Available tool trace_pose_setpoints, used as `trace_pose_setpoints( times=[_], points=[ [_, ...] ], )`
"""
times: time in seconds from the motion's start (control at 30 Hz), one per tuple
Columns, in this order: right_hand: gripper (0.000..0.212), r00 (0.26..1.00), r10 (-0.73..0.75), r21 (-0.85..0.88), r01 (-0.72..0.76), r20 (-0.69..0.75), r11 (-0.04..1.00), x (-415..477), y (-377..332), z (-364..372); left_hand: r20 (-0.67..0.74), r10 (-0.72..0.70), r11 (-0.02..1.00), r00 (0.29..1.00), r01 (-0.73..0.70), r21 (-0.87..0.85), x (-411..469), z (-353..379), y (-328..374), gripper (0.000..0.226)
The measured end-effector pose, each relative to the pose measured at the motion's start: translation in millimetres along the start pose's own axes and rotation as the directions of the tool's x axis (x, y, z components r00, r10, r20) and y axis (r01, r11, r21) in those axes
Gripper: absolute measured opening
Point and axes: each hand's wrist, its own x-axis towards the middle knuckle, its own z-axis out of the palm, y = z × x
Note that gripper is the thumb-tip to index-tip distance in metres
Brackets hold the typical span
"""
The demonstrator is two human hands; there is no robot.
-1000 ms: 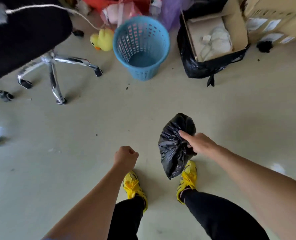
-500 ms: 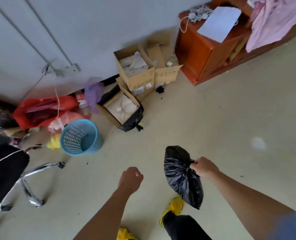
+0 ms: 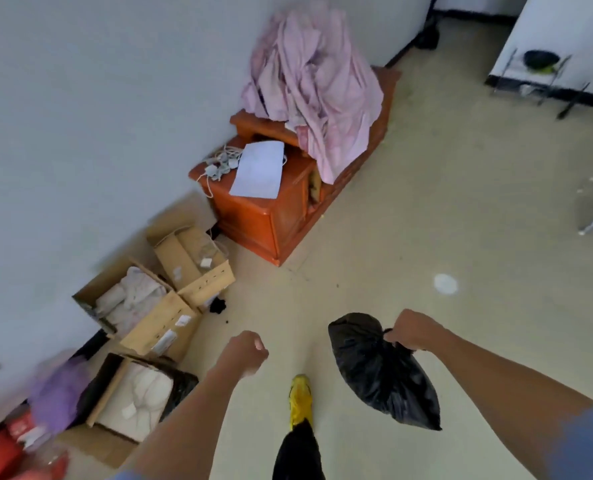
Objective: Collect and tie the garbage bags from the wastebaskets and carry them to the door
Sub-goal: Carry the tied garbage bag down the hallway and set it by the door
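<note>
Past the orange cabinet point(image 3: 271, 216), the black bag point(image 3: 378, 372) hangs down from the tight right hand point(image 3: 411, 330); the left hand point(image 3: 245, 353) is an empty fist.

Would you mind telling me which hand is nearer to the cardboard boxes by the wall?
Left. The left hand, a closed fist, hovers just right of the cardboard boxes; the right hand is farther right.

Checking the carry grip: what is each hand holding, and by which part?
The right hand grips the black garbage bag by its gathered neck; the left hand is a closed fist holding nothing visible.
</note>
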Motion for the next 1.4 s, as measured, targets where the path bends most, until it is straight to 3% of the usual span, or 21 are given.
trace_pose_setpoints(
  times=[0.17,0.37,0.53,0.67,0.97,1.2,1.4],
  points=[
    [0.041,0.980,0.157,0.003,-0.158,-0.119,0.987,67.0,34.6,-115.7,0.025,0.168,0.972,0.985,-0.170,0.163,105.6,-62.0,139.2,0.015],
    [0.037,0.917,0.300,0.076,-0.291,-0.264,0.954,118.3,68.9,-242.0,0.135,0.344,0.846,0.929,-0.369,0.384,203.2,-117.6,326.5,0.030],
    [0.033,0.868,0.380,0.121,-0.361,-0.319,0.925,192.3,121.2,-339.8,0.221,0.485,0.738,0.846,-0.531,0.416,286.3,-121.3,472.8,0.025],
    [0.027,0.873,0.395,0.136,-0.371,-0.287,0.919,275.7,172.7,-414.7,0.243,0.503,0.709,0.829,-0.557,0.432,353.9,-114.6,581.2,0.024],
    [0.027,0.903,0.343,0.119,-0.323,-0.260,0.939,429.4,235.8,-622.9,0.232,0.481,0.776,0.845,-0.534,0.336,476.4,-129.3,797.8,0.021],
    [0.025,0.901,0.332,0.068,-0.326,-0.279,0.943,583.6,262.7,-767.2,0.252,0.357,0.807,0.900,-0.433,0.401,621.9,-153.9,938.2,0.035],
    [0.033,0.867,0.402,0.151,-0.373,-0.294,0.916,703.2,289.9,-917.3,0.319,0.399,0.734,0.859,-0.508,0.450,755.2,-193.0,1086.3,0.030]
  ],
)
